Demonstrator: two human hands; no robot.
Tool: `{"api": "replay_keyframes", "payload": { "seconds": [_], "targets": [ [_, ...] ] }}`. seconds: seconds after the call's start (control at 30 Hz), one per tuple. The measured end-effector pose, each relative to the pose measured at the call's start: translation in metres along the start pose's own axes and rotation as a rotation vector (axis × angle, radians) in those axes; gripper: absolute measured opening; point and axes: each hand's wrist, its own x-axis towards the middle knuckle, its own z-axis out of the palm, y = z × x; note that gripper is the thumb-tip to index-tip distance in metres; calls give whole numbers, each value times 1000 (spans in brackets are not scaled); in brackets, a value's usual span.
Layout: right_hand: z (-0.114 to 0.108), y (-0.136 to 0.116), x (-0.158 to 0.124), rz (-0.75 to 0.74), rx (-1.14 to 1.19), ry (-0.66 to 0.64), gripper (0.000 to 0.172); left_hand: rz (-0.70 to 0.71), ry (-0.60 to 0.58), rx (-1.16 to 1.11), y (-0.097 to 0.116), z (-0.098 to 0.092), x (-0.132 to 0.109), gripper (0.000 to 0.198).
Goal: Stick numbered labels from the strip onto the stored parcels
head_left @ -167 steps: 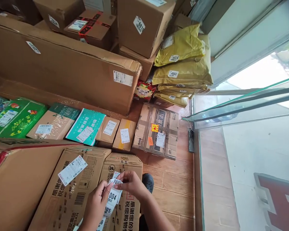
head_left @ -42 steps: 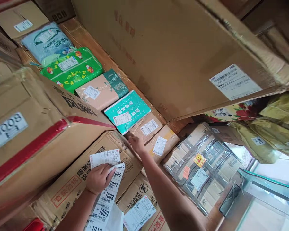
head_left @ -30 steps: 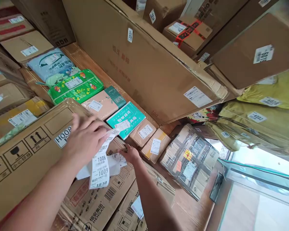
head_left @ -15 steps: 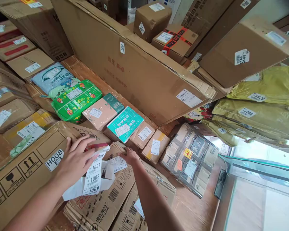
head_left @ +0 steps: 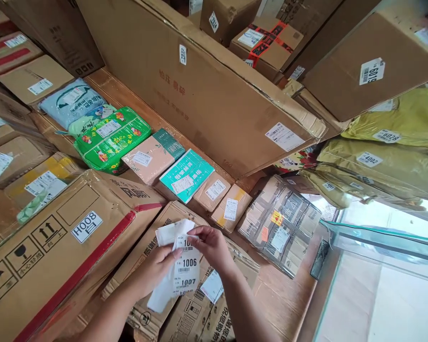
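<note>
A strip of printed number labels (head_left: 186, 273), showing 1006 and 1007, hangs between my hands on its white backing paper. My left hand (head_left: 160, 266) is closed on the strip's left side, thumb on top. With fingers pinched, my right hand (head_left: 212, 247) grips the upper right corner, partly covering the top label. Below them are brown HENGAN cartons (head_left: 185, 318), one bearing a white shipping label (head_left: 212, 286). To the left stands a large carton (head_left: 103, 204) marked H008, with a red stripe along its edge.
Beyond my hands lie a row of small parcels, among them a teal box (head_left: 187, 175) and a green wrapped pack (head_left: 112, 137). A long flat carton (head_left: 214, 104) stands behind them. On the right are a taped carton bundle (head_left: 278, 223), yellow sacks (head_left: 371, 152) and a glass counter (head_left: 378, 285).
Both hands have come together over the HENGAN cartons, my left moving right and down. My right hand has moved from a carton's far edge to the label strip and now pinches its top.
</note>
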Motion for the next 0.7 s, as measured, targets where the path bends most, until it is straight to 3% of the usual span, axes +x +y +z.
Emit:
{"api": "replay_keyframes", "payload": {
  "seconds": [0.1, 0.2, 0.43, 0.57, 0.63, 0.7],
  "targets": [
    [-6, -1, 6, 58, 3, 0, 38, 40, 167, -134, -12, 7, 9, 41],
    [-7, -3, 7, 89, -27, 12, 38, 21, 278, -104, -19, 12, 12, 40],
    [4, 0, 8, 79, -106, 37, 34, 48, 364, -24, -13, 11, 7, 46],
    [14, -4, 7, 24, -297, 11, 24, 30, 434, 221, -8, 6, 2, 43],
    [14, -9, 8, 3, -367, -23, 22, 1, 374, 302, -2, -3, -7, 41],
    [8, -14, 16, 7, -343, -77, 27, -35, 196, 377, 7, -22, -22, 37]
  ]
}}
